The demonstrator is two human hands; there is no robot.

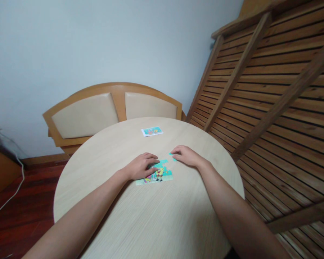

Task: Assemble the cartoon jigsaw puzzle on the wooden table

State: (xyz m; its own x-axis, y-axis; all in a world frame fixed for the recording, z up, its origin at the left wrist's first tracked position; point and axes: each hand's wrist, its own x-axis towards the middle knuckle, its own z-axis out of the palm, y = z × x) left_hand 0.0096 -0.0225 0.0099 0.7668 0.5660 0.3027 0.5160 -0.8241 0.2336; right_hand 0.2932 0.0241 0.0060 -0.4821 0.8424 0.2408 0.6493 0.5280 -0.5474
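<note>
Pale blue wall (105,43) behind; slatted wooden panel (264,93) leaning at right; wooden headboard (121,102) with cream pads past the far edge. Round, light-grained desk (162,219) fills the middle.

Both hands on the desk. Left hand (140,166) lies over the left part of the jigsaw, fingers spread and loosely bent, gripping nothing visible. Right hand (185,155) just off the jigsaw's upper right, thumb and forefinger parted beside teal pieces — whether one is pinched, cannot tell.

Handling, as I judge it: left fingers should press lightly, enough to stop the joined part sliding, without covering the ragged edge. Right fingers do best sliding a piece flat, turning it until its tabs face the gaps, then pressing straight down. Thin card would likely lift at the seams if pushed sideways.

Jigsaw (167,177): near the desk's centre, flat, mostly teal, paler along the straight near edge. Yellow square cartoon figure right of centre; pink one partly hidden by the left hand. Upper right broken — toothed outline, desk showing through.

Printed picture (152,131): beyond the hands, white-edged, similar figures on teal.

Teal pieces (174,159): small, plain, shapes mostly hidden by the right fingers.
</note>
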